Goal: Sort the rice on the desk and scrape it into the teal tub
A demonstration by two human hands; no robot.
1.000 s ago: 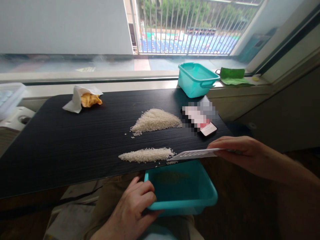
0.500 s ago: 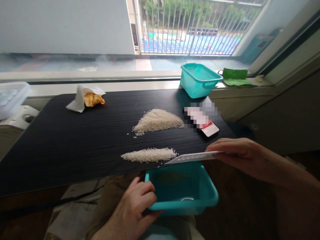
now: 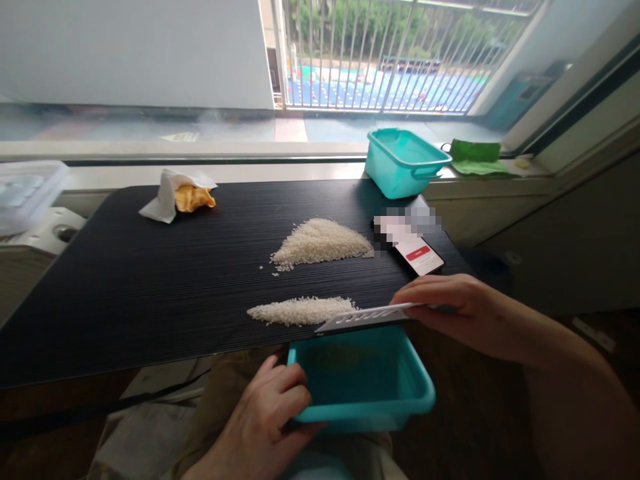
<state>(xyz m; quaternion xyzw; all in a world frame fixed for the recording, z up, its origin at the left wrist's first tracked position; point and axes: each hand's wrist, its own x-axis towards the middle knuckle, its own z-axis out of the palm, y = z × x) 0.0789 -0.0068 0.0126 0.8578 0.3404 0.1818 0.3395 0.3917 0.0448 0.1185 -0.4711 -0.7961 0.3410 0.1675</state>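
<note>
My right hand (image 3: 453, 303) pinches a thin white card (image 3: 365, 317) and holds it flat at the front edge of the black table (image 3: 150, 280). The card's tip lies just right of a narrow strip of white rice (image 3: 300, 311). A larger heap of rice (image 3: 323, 241) sits farther back. My left hand (image 3: 265, 417) grips the near left corner of a teal plastic tub (image 3: 363, 380), held below the table edge above my lap. A few grains lie inside the tub.
A second teal tub (image 3: 405, 163) stands at the table's far right corner by the window sill. A phone (image 3: 415, 248) lies right of the big heap. Crumpled white tissue with something orange (image 3: 180, 197) is at the far left. A green cloth (image 3: 475, 157) rests on the sill.
My right hand has slid the card leftward along the table edge, toward the strip of rice. The left hand and the tub have stayed put.
</note>
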